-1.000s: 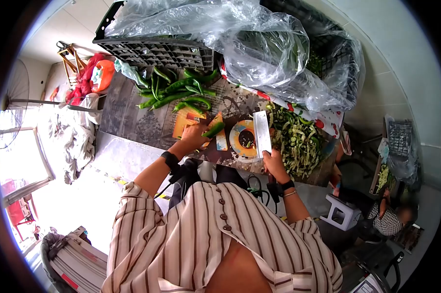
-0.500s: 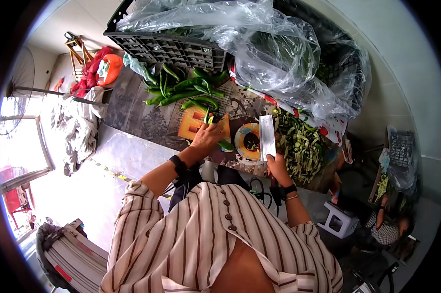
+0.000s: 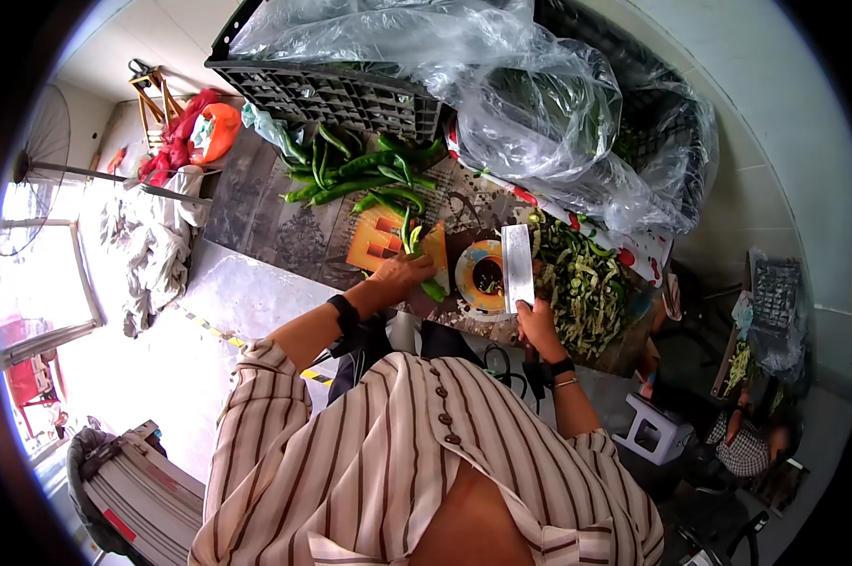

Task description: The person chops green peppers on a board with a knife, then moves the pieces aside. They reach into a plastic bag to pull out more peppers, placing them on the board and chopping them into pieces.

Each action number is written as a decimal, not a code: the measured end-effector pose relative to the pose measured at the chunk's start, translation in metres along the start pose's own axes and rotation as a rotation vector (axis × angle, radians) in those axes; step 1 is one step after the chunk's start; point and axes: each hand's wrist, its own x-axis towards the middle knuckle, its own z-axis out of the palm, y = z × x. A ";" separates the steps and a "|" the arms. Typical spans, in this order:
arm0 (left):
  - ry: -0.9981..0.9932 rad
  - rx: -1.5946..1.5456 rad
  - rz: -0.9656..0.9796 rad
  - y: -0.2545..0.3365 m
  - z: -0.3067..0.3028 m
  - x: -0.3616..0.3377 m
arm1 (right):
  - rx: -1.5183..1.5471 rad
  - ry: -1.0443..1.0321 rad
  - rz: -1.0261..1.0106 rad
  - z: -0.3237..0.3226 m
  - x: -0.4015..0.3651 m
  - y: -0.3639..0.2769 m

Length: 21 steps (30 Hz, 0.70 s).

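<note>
My left hand (image 3: 403, 277) is closed around one or more long green peppers (image 3: 433, 289), whose ends show above and below the fingers. It is over an orange patch of the table's patterned top. My right hand (image 3: 539, 330) grips a cleaver (image 3: 517, 266) by its handle, the broad blade pointing away from me. Just left of the blade is a round orange and yellow shape (image 3: 480, 274) with a dark middle. Sliced green peppers (image 3: 581, 297) are heaped right of the blade. Whole green peppers (image 3: 360, 172) lie in a pile beyond my left hand.
Black plastic crates (image 3: 327, 102) covered with clear plastic sheeting (image 3: 539, 104) stand along the table's far side. A red and white cloth (image 3: 645, 255) lies at the right. Red and orange bags (image 3: 215, 132) are at the far left. Another person (image 3: 742, 448) is at lower right beside a grey stool (image 3: 654, 426).
My left hand has drawn slightly toward me, and more of the pepper ends show above its fingers. My right hand and the cleaver have stayed nearly in place.
</note>
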 end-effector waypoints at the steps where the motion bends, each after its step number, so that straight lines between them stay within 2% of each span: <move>1: -0.001 -0.034 0.020 0.001 0.000 -0.002 | 0.000 0.000 0.001 0.000 0.000 -0.001; 6: -0.048 0.016 0.134 -0.007 -0.001 -0.011 | -0.059 -0.004 -0.010 -0.001 -0.001 -0.003; 8: -0.274 0.184 0.112 -0.015 -0.001 -0.011 | -0.045 -0.008 -0.024 -0.001 0.001 0.001; 9: -0.305 0.257 0.119 -0.017 0.000 -0.010 | -0.032 -0.014 -0.040 -0.001 0.002 0.003; 13: -0.203 0.272 0.031 -0.009 -0.004 -0.009 | -0.037 -0.008 -0.037 -0.001 0.001 0.002; 15: -0.047 0.470 0.099 0.000 -0.015 -0.011 | -0.023 -0.006 -0.050 0.000 0.002 0.005; 16: -0.047 0.470 0.099 -0.002 -0.017 -0.011 | -0.023 -0.006 -0.050 0.000 0.002 0.005; 18: -0.035 0.098 0.180 -0.006 -0.021 -0.012 | -0.036 -0.004 -0.034 0.000 0.002 0.005; 19: -0.035 0.098 0.180 -0.003 -0.023 -0.013 | -0.037 -0.005 -0.033 0.000 0.002 0.005; 21: 0.009 -0.037 -0.034 0.003 -0.027 -0.017 | -0.044 0.004 -0.025 0.000 0.002 0.006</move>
